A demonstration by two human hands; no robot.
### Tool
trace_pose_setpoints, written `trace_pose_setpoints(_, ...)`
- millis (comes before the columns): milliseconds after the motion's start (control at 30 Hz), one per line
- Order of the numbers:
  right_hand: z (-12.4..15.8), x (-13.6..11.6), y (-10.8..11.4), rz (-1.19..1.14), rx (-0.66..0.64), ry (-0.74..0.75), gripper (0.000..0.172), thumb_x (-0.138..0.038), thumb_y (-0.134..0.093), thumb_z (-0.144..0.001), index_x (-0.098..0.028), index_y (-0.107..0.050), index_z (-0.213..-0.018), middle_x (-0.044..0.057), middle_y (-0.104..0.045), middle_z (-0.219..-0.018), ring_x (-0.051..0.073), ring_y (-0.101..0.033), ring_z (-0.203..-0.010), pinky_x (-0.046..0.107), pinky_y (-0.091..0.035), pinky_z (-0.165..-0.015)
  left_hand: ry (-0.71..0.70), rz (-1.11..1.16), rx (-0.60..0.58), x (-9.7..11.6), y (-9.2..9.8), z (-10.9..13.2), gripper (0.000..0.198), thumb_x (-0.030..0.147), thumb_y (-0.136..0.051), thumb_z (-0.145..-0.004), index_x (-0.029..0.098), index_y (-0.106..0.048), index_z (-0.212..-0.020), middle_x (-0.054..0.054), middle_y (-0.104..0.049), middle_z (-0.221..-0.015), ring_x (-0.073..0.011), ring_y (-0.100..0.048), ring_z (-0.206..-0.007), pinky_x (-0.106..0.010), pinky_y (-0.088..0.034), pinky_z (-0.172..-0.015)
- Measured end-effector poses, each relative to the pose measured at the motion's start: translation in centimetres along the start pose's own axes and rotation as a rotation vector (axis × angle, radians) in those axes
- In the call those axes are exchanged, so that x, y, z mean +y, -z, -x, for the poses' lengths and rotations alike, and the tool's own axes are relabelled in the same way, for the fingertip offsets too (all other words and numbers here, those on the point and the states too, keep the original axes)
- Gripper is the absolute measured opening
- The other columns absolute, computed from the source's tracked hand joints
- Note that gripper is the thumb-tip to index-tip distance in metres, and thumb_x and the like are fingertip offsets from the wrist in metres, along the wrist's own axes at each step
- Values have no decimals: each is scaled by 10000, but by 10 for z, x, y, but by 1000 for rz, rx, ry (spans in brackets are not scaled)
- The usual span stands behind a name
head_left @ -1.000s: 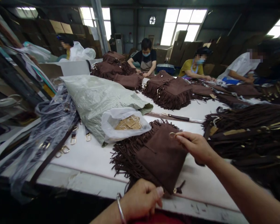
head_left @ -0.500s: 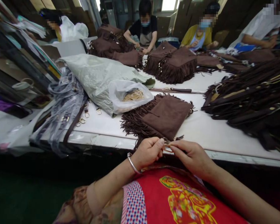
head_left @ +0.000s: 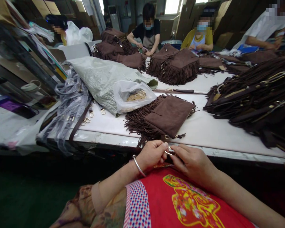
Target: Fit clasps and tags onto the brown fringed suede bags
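Hardware of gold-toned metal [head_left: 168, 153] is pinched in narrowed fingertips by the left hand [head_left: 152, 155] and right hand [head_left: 196, 161] at the worktable [head_left: 213, 131]'s near edge; white surface is exposed between fringed brown bag [head_left: 171, 115] and piled bags [head_left: 254, 101].

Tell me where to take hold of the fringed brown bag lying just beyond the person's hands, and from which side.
Take the fringed brown bag by the plain right-hand edge of its body, coming from the right. That is likely best: it lies flat, its fringe spreads left towards the white plastic bag, and white tabletop shows along the right.
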State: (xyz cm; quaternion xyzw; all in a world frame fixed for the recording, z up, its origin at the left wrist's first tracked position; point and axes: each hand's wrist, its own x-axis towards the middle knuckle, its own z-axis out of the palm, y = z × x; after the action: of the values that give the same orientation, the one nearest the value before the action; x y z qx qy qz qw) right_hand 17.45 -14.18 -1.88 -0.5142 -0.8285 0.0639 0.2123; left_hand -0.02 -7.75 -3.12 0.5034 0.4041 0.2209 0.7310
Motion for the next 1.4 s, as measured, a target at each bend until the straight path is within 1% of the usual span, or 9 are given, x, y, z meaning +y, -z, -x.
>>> trace_pose_setpoints(200, 6, 0, -7, 66, 37, 63, 130, -206, -482, -961, -164, -605, -954, 21, -568, -744, 151, -527, -626, 294, -376, -585, 8, -63, -11, -5, 1, -1, 377, 508, -545, -879, 167, -545, -717, 42, -515, -515, -71, -416, -383, -185, -303, -381)
trace_pose_setpoints(333, 6, 1, -6, 31, 16, 64, 202, -209, -432, -986, -172, -597, -874, 26, -571, -728, 153, -522, -628, 296, -377, -591, -169, -254, 29, -5, 5, 4, 386, 461, -487, -940, 155, -576, -722, 9, -573, -597, -85, -495, -494, -197, -386, -486)
trace_pose_setpoints(467, 6, 3, -8, -174, 22, -96, 271, -234, -407, -1009, -198, -607, -830, 13, -611, -724, 138, -567, -655, 274, -423, -623, -306, -320, -44, -3, 7, 10, 355, 454, -503, -948, 138, -640, -859, -28, -642, -717, -97, -556, -575, -202, -430, -548)
trace_pose_setpoints(567, 5, 2, -13, -247, 98, -166, 198, -246, -440, -1003, -215, -634, -974, 19, -680, -840, 140, -631, -744, 265, -474, -682, -242, -246, -23, -4, 3, 8, 347, 459, -528, -927, 142, -627, -829, -18, -627, -672, -90, -542, -517, -199, -430, -509)
trace_pose_setpoints(667, 6, 4, -18, -131, 123, -115, 182, -234, -478, -979, -187, -596, -1110, 60, -695, -947, 175, -659, -831, 295, -503, -732, -129, -131, 75, -7, -3, 1, 360, 468, -544, -898, 153, -594, -732, 14, -560, -559, -79, -466, -430, -193, -386, -435)
trace_pose_setpoints(900, 4, 10, -21, 155, 52, 45, 202, -193, -434, -978, -136, -619, -1033, 106, -687, -909, 195, -647, -769, 306, -502, -656, 26, 17, 116, -8, -10, -13, 399, 505, -577, -850, 174, -542, -630, 50, -461, -436, -69, -366, -348, -201, -303, -372)
trace_pose_setpoints(1067, 1, 15, -27, 94, 159, -13, 202, -161, -437, -970, -148, -637, -998, 101, -687, -942, 188, -648, -827, 305, -524, -754, -27, -3, 98, -9, -9, -19, 348, 450, -552, -865, 149, -598, -697, 25, -533, -537, -64, -409, -410, -188, -319, -409)
trace_pose_setpoints(1233, 1, 22, -29, 335, 84, 138, 211, -145, -459, -951, -159, -665, -998, 124, -680, -1033, 211, -630, -837, 328, -503, -713, -42, -114, 116, -6, -8, -22, 371, 428, -514, -892, 153, -603, -660, 31, -499, -490, -75, -409, -416, -197, -325, -436)
trace_pose_setpoints(1400, -2, 28, -27, 340, 110, 99, 217, -149, -448, -964, -161, -661, -1004, 118, -682, -1024, 216, -623, -870, 336, -499, -743, -114, -220, 111, -4, -1, -25, 375, 400, -489, -908, 150, -626, -664, 9, -551, -531, -87, -469, -456, -200, -378, -482)
